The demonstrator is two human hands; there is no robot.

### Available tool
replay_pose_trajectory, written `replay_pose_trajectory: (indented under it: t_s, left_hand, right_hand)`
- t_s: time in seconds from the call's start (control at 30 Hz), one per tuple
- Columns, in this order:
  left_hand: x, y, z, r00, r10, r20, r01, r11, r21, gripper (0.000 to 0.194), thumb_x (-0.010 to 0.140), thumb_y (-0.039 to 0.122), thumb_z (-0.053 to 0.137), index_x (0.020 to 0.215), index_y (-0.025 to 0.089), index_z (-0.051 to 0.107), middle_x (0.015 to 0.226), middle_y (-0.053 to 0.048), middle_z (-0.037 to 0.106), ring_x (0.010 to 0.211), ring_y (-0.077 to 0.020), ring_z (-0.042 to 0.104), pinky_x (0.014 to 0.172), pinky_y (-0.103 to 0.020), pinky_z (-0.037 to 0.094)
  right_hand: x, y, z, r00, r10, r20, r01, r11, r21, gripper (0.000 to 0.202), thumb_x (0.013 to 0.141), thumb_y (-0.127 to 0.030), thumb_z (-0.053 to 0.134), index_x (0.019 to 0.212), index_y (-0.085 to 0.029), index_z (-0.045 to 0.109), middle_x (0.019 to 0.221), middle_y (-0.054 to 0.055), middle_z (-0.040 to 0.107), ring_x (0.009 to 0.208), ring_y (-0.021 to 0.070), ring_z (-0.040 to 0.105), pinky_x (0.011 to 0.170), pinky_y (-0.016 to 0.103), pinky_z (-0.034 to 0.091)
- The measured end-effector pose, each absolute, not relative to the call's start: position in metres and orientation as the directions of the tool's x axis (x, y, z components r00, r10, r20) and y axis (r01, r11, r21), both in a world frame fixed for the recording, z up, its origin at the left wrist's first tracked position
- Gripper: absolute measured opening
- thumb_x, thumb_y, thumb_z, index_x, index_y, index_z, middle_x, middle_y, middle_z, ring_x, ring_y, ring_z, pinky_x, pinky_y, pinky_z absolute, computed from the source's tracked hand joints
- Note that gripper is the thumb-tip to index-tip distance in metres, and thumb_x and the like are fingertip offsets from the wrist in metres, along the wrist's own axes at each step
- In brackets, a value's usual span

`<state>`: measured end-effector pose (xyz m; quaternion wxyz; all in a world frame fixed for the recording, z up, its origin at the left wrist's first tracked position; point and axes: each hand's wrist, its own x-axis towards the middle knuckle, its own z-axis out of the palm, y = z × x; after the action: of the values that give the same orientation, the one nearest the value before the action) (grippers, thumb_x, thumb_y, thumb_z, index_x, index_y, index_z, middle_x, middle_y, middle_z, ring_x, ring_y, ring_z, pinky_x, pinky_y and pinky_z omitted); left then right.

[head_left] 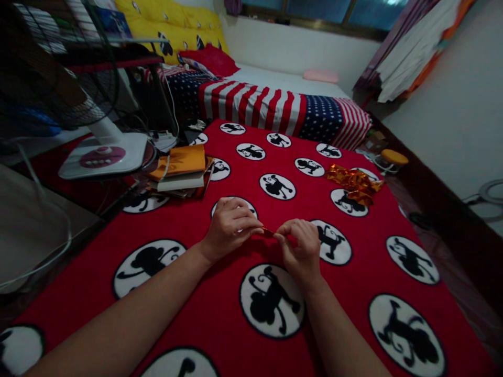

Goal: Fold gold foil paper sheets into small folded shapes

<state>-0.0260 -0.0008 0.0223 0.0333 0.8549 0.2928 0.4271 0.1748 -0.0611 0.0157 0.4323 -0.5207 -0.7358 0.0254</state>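
Between my two hands runs a small, thin strip of shiny orange foil (268, 231), pinched at both ends. The fingertips of my left hand (233, 228) are closed on its left end. My right hand (301, 246) grips the other end between thumb and bent forefinger. Both hands are just above a red cloth (212, 303) printed with black monkey figures in white circles. Much of the strip is hidden by my fingers. A crumpled heap of shiny orange foil (351, 180) lies on the cloth to the far right.
At the left edge of the cloth lies a stack of orange and white paper (181, 170). Beyond it stands a white fan (106, 154). A bed with a striped and starred cover (255, 102) is at the back. A yellow-topped stool (394, 157) stands at the right.
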Motion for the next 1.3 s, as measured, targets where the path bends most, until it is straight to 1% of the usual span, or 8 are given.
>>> replay_pose_trajectory:
  t_s: [0.27, 0.47, 0.6, 0.7, 0.83, 1.07, 1.2, 1.3]
  left_hand:
    - [-0.025, -0.004, 0.023, 0.487, 0.513, 0.707, 0.508, -0.824, 0.248, 0.012, 0.085, 0.034, 0.065, 0.081, 0.024, 0.070, 0.073, 0.000, 0.070, 0.086, -0.0183, 0.056, 0.082, -0.037, 0.031]
    - [-0.023, -0.006, 0.026, 0.503, 0.556, 0.662, 0.521, -0.806, 0.281, 0.016, 0.088, 0.033, 0.060, 0.079, 0.021, 0.067, 0.073, -0.001, 0.068, 0.085, -0.0188, 0.056, 0.081, -0.038, 0.031]
    - [-0.022, -0.006, 0.026, 0.532, 0.563, 0.632, 0.511, -0.809, 0.290, 0.013, 0.089, 0.029, 0.058, 0.092, 0.023, 0.069, 0.078, -0.001, 0.069, 0.088, -0.0184, 0.057, 0.081, -0.037, 0.032]
    - [-0.022, -0.005, 0.026, 0.536, 0.553, 0.638, 0.494, -0.818, 0.295, 0.020, 0.087, 0.034, 0.061, 0.103, 0.025, 0.070, 0.081, -0.002, 0.070, 0.088, -0.0185, 0.057, 0.083, -0.038, 0.032]
    - [-0.021, -0.005, 0.025, 0.567, 0.549, 0.614, 0.460, -0.829, 0.316, 0.018, 0.086, 0.039, 0.062, 0.091, 0.025, 0.073, 0.078, -0.002, 0.070, 0.087, -0.0186, 0.056, 0.085, -0.038, 0.033]
    - [-0.015, -0.008, 0.024, 0.493, 0.645, 0.584, 0.447, -0.763, 0.466, 0.016, 0.086, 0.027, 0.063, 0.073, 0.022, 0.071, 0.069, -0.001, 0.066, 0.082, -0.0173, 0.055, 0.081, -0.037, 0.035]
    - [-0.013, -0.008, 0.026, 0.431, 0.724, 0.538, 0.427, -0.690, 0.585, 0.019, 0.085, 0.028, 0.064, 0.069, 0.020, 0.070, 0.065, 0.000, 0.064, 0.076, -0.0162, 0.055, 0.078, -0.035, 0.037]
    - [-0.013, -0.006, 0.027, 0.399, 0.750, 0.527, 0.397, -0.660, 0.638, 0.019, 0.084, 0.028, 0.065, 0.067, 0.020, 0.069, 0.064, 0.000, 0.063, 0.075, -0.0163, 0.055, 0.077, -0.035, 0.038]
  right_hand:
    - [0.174, -0.061, 0.017, -0.088, 0.795, 0.600, 0.742, 0.454, -0.493, 0.011, 0.087, -0.020, 0.059, 0.077, -0.022, 0.054, 0.076, 0.001, 0.060, 0.075, 0.0187, 0.054, 0.078, 0.038, 0.034]
    - [0.175, -0.060, 0.020, -0.125, 0.816, 0.565, 0.739, 0.456, -0.496, 0.012, 0.088, -0.021, 0.058, 0.077, -0.022, 0.054, 0.075, 0.000, 0.059, 0.074, 0.0180, 0.053, 0.078, 0.037, 0.033]
    - [0.176, -0.059, 0.019, -0.126, 0.835, 0.535, 0.741, 0.438, -0.509, 0.012, 0.086, -0.020, 0.059, 0.076, -0.022, 0.053, 0.075, 0.000, 0.059, 0.074, 0.0178, 0.052, 0.078, 0.037, 0.033]
    - [0.176, -0.058, 0.018, -0.131, 0.844, 0.520, 0.740, 0.432, -0.515, 0.014, 0.087, -0.022, 0.059, 0.075, -0.021, 0.053, 0.073, 0.000, 0.058, 0.073, 0.0176, 0.052, 0.076, 0.036, 0.033]
    - [0.174, -0.058, 0.018, -0.139, 0.848, 0.512, 0.727, 0.438, -0.529, 0.014, 0.088, -0.023, 0.058, 0.075, -0.021, 0.054, 0.073, 0.000, 0.059, 0.073, 0.0174, 0.052, 0.076, 0.036, 0.034]
    - [0.171, -0.059, 0.021, -0.110, 0.873, 0.475, 0.656, 0.423, -0.625, 0.015, 0.086, -0.024, 0.061, 0.073, -0.021, 0.055, 0.073, -0.001, 0.060, 0.073, 0.0171, 0.054, 0.077, 0.035, 0.037]
    - [0.169, -0.060, 0.021, -0.039, 0.909, 0.416, 0.607, 0.352, -0.713, 0.009, 0.080, -0.027, 0.068, 0.078, -0.022, 0.060, 0.077, -0.001, 0.064, 0.075, 0.0175, 0.056, 0.075, 0.033, 0.040]
    - [0.167, -0.062, 0.019, 0.036, 0.928, 0.370, 0.558, 0.288, -0.778, 0.009, 0.079, -0.028, 0.069, 0.081, -0.021, 0.063, 0.078, 0.000, 0.065, 0.074, 0.0179, 0.058, 0.072, 0.032, 0.041]
